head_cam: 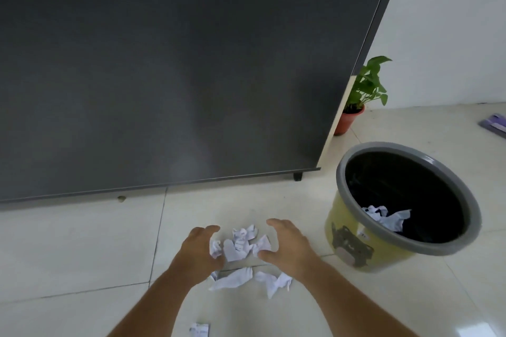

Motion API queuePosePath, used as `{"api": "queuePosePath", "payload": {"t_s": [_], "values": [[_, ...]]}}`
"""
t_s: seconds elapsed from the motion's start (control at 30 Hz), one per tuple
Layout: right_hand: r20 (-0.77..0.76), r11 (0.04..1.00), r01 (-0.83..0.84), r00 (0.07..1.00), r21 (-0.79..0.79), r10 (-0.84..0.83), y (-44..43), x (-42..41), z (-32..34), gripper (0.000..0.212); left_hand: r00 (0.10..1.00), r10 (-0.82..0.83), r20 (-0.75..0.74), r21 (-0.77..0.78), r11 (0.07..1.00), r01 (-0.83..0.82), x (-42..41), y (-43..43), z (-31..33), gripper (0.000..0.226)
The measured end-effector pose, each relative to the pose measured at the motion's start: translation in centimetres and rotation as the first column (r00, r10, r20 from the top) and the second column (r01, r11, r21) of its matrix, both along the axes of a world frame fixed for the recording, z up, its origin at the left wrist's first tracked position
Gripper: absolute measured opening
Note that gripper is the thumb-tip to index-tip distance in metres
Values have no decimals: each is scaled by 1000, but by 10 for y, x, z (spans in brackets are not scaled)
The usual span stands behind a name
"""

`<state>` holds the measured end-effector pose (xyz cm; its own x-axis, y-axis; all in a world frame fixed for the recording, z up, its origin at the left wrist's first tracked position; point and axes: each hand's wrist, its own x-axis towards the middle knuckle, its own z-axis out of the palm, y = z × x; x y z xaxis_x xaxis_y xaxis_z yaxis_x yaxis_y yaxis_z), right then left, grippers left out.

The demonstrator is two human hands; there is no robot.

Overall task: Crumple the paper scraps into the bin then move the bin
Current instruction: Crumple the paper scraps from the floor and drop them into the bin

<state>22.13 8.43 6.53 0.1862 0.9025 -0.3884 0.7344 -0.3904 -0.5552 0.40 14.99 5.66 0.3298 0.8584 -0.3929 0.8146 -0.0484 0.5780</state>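
Observation:
Several white paper scraps [241, 245] lie in a loose heap on the pale tiled floor. My left hand [198, 249] cups the heap's left side and my right hand [289, 245] cups its right side, fingers spread and curved around the scraps. Two longer scraps [235, 279] lie just below the heap between my forearms, and one small scrap [199, 330] sits near the bottom edge. The bin [356, 243], yellow with a grey rim and black liner, stands to the right, with crumpled paper [387, 217] inside it.
A large dark grey cabinet panel [178, 76] fills the view behind the scraps, on a short black foot [298, 176]. A green plant in an orange pot [353, 117] stands by its right corner. A purple flat object [495, 124] lies at the far right.

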Motion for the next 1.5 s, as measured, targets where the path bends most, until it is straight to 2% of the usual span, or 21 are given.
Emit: {"api": "queuePosePath", "payload": {"t_s": [0.2, 0.33, 0.43, 0.53, 0.63, 0.7, 0.83, 0.9, 1.1, 1.3, 1.5], "values": [[46, 995, -54, 997, -82, 58, -8, -5, -48, 79, 997, -62, -41, -91, 994, 59, 0, 4, -47, 68], [73, 977, -141, 985, -157, 154, -14, -9, -73, 79, 982, -91, -164, -120, 990, 71, 2, -1, -73, 92], [124, 960, -176, 971, -220, 206, -15, -13, -85, 86, 972, -115, -205, -98, 990, 97, 7, -6, -88, 94], [208, 960, -171, 953, -222, 218, -15, -18, -94, 84, 967, -111, -228, -94, 991, 91, 14, -8, -96, 83], [255, 973, -155, 947, -170, 195, -15, -23, -100, 65, 967, -101, -233, -49, 995, 92, 20, -12, -98, 56], [239, 978, -141, 955, -154, 176, -14, -24, -103, 57, 974, -100, -202, -52, 994, 91, 23, -12, -96, 43], [180, 990, -94, 977, -102, 111, -11, -24, -106, 41, 972, -129, -197, -79, 990, 115, 24, -10, -96, 37], [139, 995, -53, 988, -84, 65, -10, -23, -105, 37, 969, -126, -214, -52, 992, 118, 25, -9, -93, 24], [-9, 996, 93, 996, -10, -93, -4, -14, -84, 29, 977, -73, -199, 79, 993, 91, 19, -4, -75, 5], [-125, 987, 130, 985, 99, -117, 2, -8, -40, 29, 993, 36, -115, 163, 986, -16, 21, 6, -28, 11], [-195, 952, 222, 964, 213, -181, 17, 7, 42, 32, 996, 36, -82, 279, 960, -12, 59, 16, 57, 11]]}}
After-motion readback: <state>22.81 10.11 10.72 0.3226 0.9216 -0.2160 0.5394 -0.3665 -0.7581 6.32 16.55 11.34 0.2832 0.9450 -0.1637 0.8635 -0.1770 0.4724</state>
